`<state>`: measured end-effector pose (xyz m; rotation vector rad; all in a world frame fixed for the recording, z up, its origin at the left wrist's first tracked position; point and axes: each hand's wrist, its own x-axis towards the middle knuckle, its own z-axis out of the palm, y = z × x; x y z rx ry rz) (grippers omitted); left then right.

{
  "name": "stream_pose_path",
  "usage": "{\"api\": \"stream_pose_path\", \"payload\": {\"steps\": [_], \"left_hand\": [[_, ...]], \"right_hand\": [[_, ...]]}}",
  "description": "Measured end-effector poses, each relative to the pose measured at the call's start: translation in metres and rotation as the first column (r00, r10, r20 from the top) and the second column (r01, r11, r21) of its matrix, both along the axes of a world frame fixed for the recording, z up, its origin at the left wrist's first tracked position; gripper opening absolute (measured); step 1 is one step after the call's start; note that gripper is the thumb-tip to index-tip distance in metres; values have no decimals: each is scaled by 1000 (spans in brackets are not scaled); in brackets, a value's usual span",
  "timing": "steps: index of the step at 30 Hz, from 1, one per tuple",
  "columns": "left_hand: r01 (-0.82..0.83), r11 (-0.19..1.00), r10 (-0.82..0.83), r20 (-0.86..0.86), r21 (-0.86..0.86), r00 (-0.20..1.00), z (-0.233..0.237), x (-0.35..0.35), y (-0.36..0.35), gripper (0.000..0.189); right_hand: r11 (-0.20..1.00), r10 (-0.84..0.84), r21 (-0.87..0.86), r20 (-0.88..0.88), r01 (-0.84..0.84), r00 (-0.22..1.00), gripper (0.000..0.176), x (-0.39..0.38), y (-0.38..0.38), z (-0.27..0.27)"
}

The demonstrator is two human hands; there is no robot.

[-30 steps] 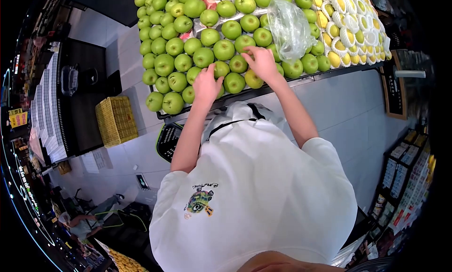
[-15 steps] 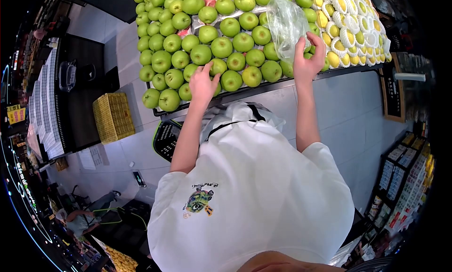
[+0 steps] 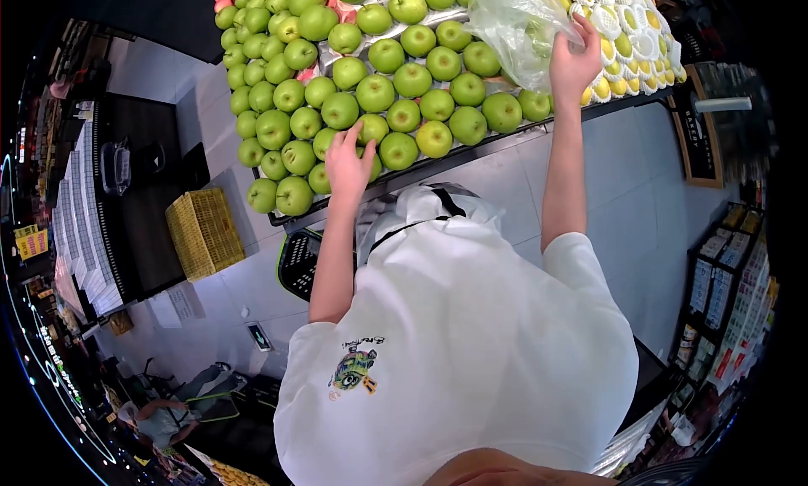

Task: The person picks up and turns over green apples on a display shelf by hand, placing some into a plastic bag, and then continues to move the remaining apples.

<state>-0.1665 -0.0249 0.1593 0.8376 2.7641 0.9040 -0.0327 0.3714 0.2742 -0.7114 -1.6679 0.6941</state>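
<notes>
My left hand [image 3: 348, 159] is at the front of a display of green apples [image 3: 375, 92]. Its thumb and fingers curl around the near side of one green apple [image 3: 371, 130], which still sits in its row. On the right, my right hand [image 3: 576, 58] is raised over the display and pinches the edge of a clear plastic bag [image 3: 513, 31]. The crinkled bag spreads to the left of those fingers, above the apples, and green shows through it.
Yellow fruit in white foam nets [image 3: 627, 44] lies beyond my right hand. A dark rim [image 3: 471, 152] edges the stand. Below are a black basket [image 3: 298, 263] and a yellow wicker basket [image 3: 206, 233]. Another person [image 3: 164, 419] is at the lower left.
My right hand has moved right with the plastic bag, which now spreads out wider. My left hand stays at the same apple while the whole view shifts slightly.
</notes>
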Motion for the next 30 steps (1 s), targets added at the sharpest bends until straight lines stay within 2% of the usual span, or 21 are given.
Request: {"api": "stream_pose_path", "payload": {"steps": [1,2,4,6,9,11,13,15,16,18,19,20,22,24,26,27,29,30], "left_hand": [[3,1000,-3,-17,-5,1000,0,1,0,51],[5,1000,-5,-35,-11,999,0,3,-1,50],[35,998,-36,-28,-45,999,8,6,-1,55],[75,993,-88,-140,-95,986,9,13,-1,59],[84,989,-102,-146,-124,984,4,16,-3,60],[86,989,-104,-159,-116,982,5,18,-4,56],[99,990,-116,-172,-104,978,9,20,-2,51],[119,992,-106,-217,49,970,17,25,-1,41],[133,990,-120,-219,48,968,21,29,-2,41],[59,911,-104,88,408,991,30,41,-5,39],[-30,858,-131,276,512,952,44,50,-7,45],[-27,857,-134,275,514,952,42,55,-10,45],[-324,569,-215,517,756,828,42,64,-10,47],[-314,557,-202,493,769,846,44,66,-15,49],[-212,672,-128,393,710,910,42,67,-22,50],[-227,667,-110,395,710,912,47,70,-23,50],[-100,847,48,112,522,993,58,80,-23,62],[-120,845,71,113,521,991,57,81,-27,62]], "right_hand": [[999,-12,-40,-135,7,991,38,11,3,10],[998,-46,-51,-131,40,990,33,25,7,19],[959,-32,-278,-267,-45,963,29,43,-4,33],[944,17,-313,-254,-99,967,27,59,-14,29],[881,157,-406,-232,-242,960,25,74,-51,20],[814,244,-507,-146,-285,959,25,77,-82,0],[757,364,-504,-203,-415,909,31,70,-122,-22],[732,558,-420,-82,-537,826,40,67,-156,-38],[715,595,-440,-26,-544,803,43,66,-169,-44],[701,625,-459,28,-546,780,46,61,-193,-50],[706,598,-482,14,-519,801,47,57,-204,-52],[708,572,-504,1,-494,820,48,55,-213,-54],[720,560,-507,23,-473,828,51,54,-224,-54],[727,555,-512,46,-458,830,53,53,-225,-55],[696,586,-530,28,-485,810,55,51,-226,-56],[686,602,-531,30,-497,798,55,50,-226,-54],[666,621,-554,40,-500,783,54,46,-224,-50],[662,630,-553,46,-506,775,54,43,-224,-51]]}}
